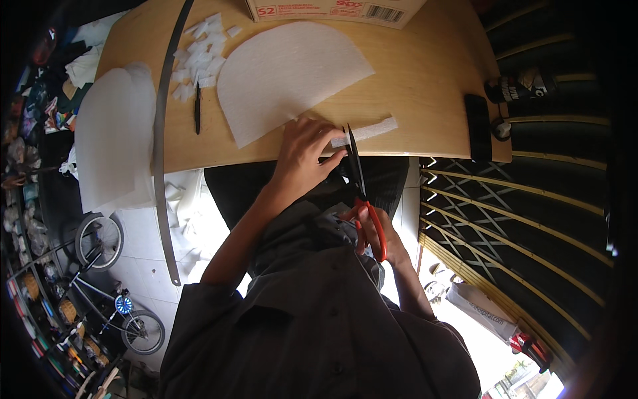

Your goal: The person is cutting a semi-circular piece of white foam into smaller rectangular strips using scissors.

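My left hand (304,151) is over the near edge of the wooden table (425,86). Its thumb and fingers close on one end of a narrow strip of thin white fabric-like material (377,129). Scissors (356,166) with black blades and orange-red handles are in my right hand (389,243), fingers through the loops. The blades point away from me and cross the strip just right of my left fingertips, seemingly slightly apart. Just beyond my left hand lies a large white sheet (286,73) with a rounded far edge. Small cut white pieces (203,56) are piled to its left.
A long metal ruler (159,120) overhangs the table's near edge, beside a black pen (197,110). More white sheets (113,143) hang over the left side. At the back stands a cardboard box (332,9); a black phone-like slab (477,126) lies right. A bicycle (100,302) stands lower left.
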Available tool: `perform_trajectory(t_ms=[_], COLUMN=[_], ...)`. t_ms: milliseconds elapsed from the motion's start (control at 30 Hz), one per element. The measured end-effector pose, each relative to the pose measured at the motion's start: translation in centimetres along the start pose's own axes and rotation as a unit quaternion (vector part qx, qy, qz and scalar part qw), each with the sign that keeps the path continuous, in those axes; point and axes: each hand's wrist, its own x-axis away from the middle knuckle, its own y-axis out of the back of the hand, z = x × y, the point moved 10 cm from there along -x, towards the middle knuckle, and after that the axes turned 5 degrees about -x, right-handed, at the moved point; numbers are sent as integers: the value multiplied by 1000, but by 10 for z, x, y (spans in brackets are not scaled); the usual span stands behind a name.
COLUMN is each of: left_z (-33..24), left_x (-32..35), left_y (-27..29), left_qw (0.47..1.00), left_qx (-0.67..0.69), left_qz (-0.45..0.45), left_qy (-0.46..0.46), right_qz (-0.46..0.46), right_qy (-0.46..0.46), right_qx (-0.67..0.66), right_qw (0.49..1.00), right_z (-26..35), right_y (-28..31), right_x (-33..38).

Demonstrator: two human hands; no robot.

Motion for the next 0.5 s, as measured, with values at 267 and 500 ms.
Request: perform_trajectory(t_ms=[267, 500], left_z=[5, 5], left_x=[3, 4], left_y=[-5, -2], left_qw=[999, 999], left_qx=[40, 40], left_qz=[2, 10], left_qy=[-6, 3], right_qz=[-28, -37], right_qy=[-14, -36], right_qx=[20, 34], right_qw=[999, 998], right_z=[9, 9], right_y=[1, 1], right_x=[0, -2])
